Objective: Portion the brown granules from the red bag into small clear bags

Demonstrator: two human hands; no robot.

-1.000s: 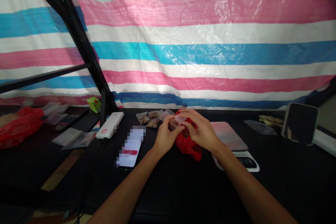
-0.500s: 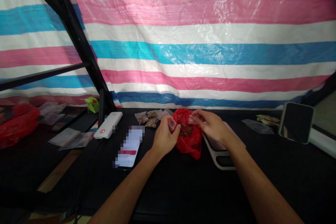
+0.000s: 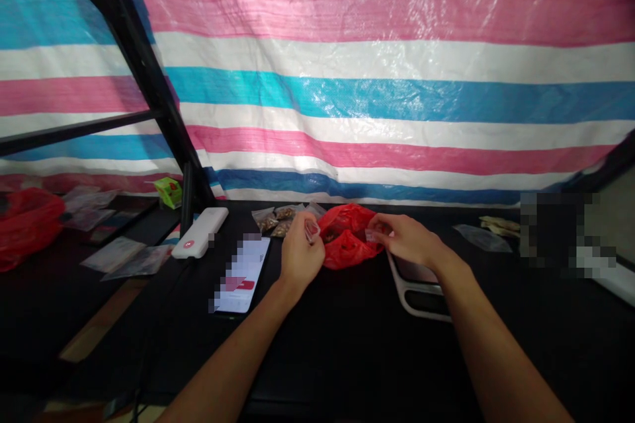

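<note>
Between my hands a red plastic bag [image 3: 347, 252] lies crumpled on the dark table, its front edge raised so most of its inside is hidden. My left hand [image 3: 301, 254] is closed at its left side, with a small clear plastic bag [image 3: 311, 231] in the fingers. My right hand [image 3: 409, 241] pinches a small clear piece of plastic [image 3: 370, 236] at the red bag's right edge. Whether either hand also grips the red plastic I cannot tell. Several small clear bags of brown pieces [image 3: 268, 221] lie behind my left hand.
A phone [image 3: 244, 277] and a white device [image 3: 201, 232] lie left of my left arm. Under my right hand is a pale-framed flat scale-like device [image 3: 421, 307]. Clear bags [image 3: 116, 256] and another red bag [image 3: 30, 228] are far left. A black frame post [image 3: 143, 69] rises there.
The red bag's front has come up and folded inward, covering the brown pieces that showed inside. My hands have moved slightly apart, the left one leftward and the right one rightward.
</note>
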